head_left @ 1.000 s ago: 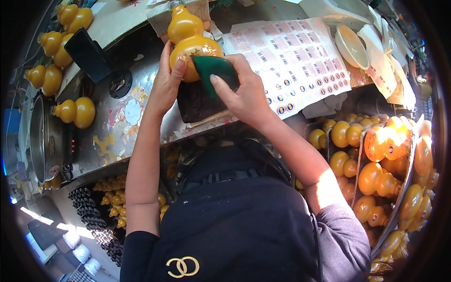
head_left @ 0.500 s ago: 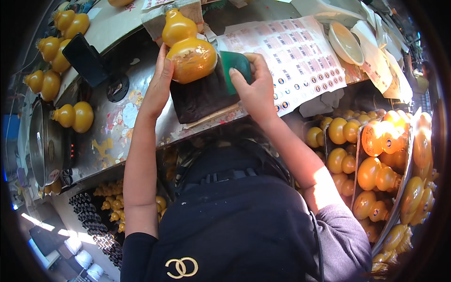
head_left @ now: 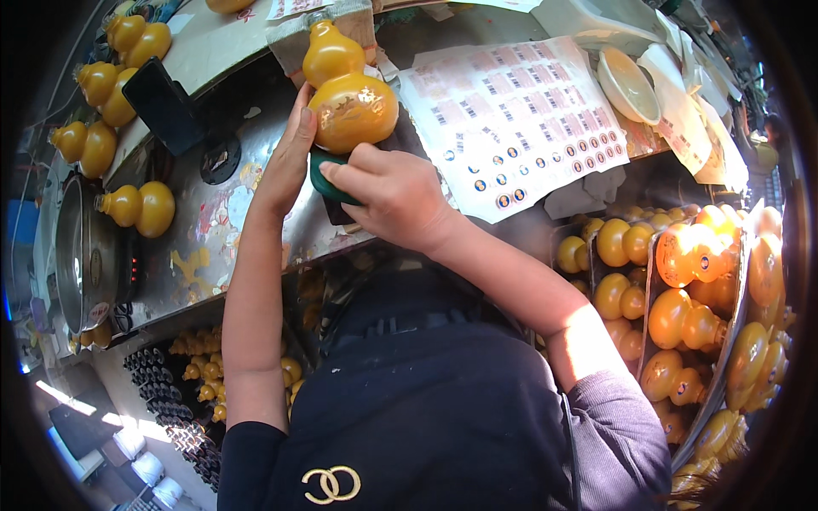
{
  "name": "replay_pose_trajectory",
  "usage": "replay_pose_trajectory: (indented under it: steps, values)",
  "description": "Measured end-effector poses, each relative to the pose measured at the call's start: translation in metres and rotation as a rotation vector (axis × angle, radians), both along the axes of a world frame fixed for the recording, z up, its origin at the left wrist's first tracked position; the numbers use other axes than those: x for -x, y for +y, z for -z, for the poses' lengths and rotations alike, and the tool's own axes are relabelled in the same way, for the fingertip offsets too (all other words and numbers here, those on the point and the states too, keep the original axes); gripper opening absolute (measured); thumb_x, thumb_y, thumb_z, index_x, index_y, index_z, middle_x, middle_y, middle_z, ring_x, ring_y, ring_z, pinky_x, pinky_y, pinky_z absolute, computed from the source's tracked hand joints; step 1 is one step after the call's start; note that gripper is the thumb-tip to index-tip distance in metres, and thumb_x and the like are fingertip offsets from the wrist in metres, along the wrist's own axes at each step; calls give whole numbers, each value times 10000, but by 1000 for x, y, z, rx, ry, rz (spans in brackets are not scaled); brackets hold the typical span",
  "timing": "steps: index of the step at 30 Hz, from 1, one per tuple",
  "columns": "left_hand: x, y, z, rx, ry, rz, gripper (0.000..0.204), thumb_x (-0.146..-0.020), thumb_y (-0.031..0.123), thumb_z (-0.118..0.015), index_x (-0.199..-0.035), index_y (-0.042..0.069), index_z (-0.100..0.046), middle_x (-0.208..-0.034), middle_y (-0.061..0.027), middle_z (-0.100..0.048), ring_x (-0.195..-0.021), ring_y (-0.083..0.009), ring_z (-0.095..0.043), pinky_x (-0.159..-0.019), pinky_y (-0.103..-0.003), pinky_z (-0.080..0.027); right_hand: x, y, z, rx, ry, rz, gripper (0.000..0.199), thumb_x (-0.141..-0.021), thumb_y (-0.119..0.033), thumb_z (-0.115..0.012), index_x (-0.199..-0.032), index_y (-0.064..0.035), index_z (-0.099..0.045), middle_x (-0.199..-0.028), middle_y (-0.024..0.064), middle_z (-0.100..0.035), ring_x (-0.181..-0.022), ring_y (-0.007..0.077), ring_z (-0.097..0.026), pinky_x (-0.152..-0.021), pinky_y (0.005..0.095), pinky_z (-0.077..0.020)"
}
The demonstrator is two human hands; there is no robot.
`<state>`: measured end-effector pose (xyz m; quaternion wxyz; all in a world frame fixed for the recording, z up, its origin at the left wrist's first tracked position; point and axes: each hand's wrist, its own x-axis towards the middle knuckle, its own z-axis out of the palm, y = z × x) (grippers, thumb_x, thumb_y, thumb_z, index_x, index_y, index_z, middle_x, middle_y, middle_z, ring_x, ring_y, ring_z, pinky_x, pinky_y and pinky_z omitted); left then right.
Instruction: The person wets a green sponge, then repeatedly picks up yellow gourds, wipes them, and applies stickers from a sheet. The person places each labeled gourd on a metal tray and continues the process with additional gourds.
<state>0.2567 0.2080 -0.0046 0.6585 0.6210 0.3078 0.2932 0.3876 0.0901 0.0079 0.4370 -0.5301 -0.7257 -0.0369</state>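
Note:
A shiny yellow gourd-shaped bottle (head_left: 354, 115) lies tilted on a dark block at the work surface's far edge, its neck pointing away. Reddish-gold markings show on its lower bulb. My left hand (head_left: 290, 157) grips the bottle's left side, thumb toward me and fingers partly hidden behind it. Below the lower bulb, my right hand (head_left: 388, 192) is closed round a flat green piece (head_left: 331, 179) with a rounded edge. That piece is close under the bottle; whether they touch, I cannot tell.
A sheet of stickers (head_left: 511, 128) lies right of the bottle, near a pale oval bowl (head_left: 629, 85). A black phone on a stand (head_left: 166, 106) and more gourd bottles (head_left: 141, 209) stand left, beside a round metal pan (head_left: 77, 255). Racked gourd bottles (head_left: 682, 315) fill the lower right.
My right hand has swung left with the green piece, from the bottle's right side to below its lower bulb. The bottle's markings now face more upward; my left hand stays on it.

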Motion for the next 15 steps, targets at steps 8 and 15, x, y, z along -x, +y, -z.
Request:
replay_pose_trajectory:
  steps: [8,15]
  values:
    - [-4,-4,-1,86,-171,-141,690,-962,418,-520,-1454,11,-259,-1406,-126,-410,-1297,-198,-407,-1112,-337,-267,-84,8,-8,612,1526,-172,411,-862,-422,-598,-926,-18,-627,-941,63,-624,-865,129,-583,-815,231,-432]
    - [-15,-3,3,88,-101,-161,774,-903,395,-636,-1445,-16,-268,-1379,-140,-427,-1277,-198,-424,-1079,-312,-312,-75,47,-19,865,763,-67,749,-774,-591,-673,-1216,7,-581,-1067,130,-628,-1015,177,-582,-895,278,-422]
